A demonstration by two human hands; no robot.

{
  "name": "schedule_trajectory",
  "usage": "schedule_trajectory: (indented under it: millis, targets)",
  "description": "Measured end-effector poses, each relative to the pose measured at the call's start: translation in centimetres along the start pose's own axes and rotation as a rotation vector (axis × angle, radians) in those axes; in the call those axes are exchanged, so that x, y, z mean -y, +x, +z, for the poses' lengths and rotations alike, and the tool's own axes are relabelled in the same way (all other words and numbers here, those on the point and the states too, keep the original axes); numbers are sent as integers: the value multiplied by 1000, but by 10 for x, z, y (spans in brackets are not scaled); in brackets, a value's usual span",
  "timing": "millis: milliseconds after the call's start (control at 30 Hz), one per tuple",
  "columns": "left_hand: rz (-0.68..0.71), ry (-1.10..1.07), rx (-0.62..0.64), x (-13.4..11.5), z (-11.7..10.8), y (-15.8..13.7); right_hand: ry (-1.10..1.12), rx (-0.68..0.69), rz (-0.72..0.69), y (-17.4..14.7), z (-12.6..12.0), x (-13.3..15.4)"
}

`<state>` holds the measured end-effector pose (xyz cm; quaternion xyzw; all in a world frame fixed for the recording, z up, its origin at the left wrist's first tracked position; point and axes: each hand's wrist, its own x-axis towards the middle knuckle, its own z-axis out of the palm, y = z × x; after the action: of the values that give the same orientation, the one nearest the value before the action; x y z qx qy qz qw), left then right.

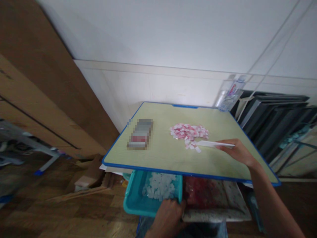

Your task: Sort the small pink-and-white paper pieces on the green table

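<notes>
My right hand is closed on a thin white flat strip, held nearly level over the table. The strip's left end is beside a few loose pieces at the near edge of a pile of small pink and white pieces. The pile lies on a pale yellow folding table with a blue rim. Below the table's near edge, my left hand is curled at the front right corner of a teal plastic basin; its fingertips are hidden. Many small white pieces lie in the basin.
A blurred-out phone-shaped object lies on the table's left. At the back right corner stands a clear bottle, before dark stacked panels. A red-stained tray sits right of the basin. Cardboard stands at left.
</notes>
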<state>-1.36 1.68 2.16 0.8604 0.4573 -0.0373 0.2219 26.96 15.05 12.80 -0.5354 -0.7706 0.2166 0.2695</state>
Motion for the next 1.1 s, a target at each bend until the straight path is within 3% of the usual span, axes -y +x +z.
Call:
schedule_trajectory:
  millis: [133, 267, 467, 567, 867, 1100]
  targets:
    - [-21, 14, 23, -1, 0, 1, 1, -7, 5, -11, -2, -2]
    - [-22, 18, 26, -1, 0, 1, 12, 95, 30, -22, -10, -4]
    - [-19, 45, 40, -2, -1, 2, 8, -5, 98, -37, -18, -7]
    - [-19, 31, 52, -3, -3, 2, 15, 21, 118, -43, -18, -5]
    - [-29, 45, 76, -7, -10, 1, 47, -13, 119, -47, -14, 1]
    - [-44, 71, 79, -8, -11, 1, 52, 46, 63, -44, -12, -2]
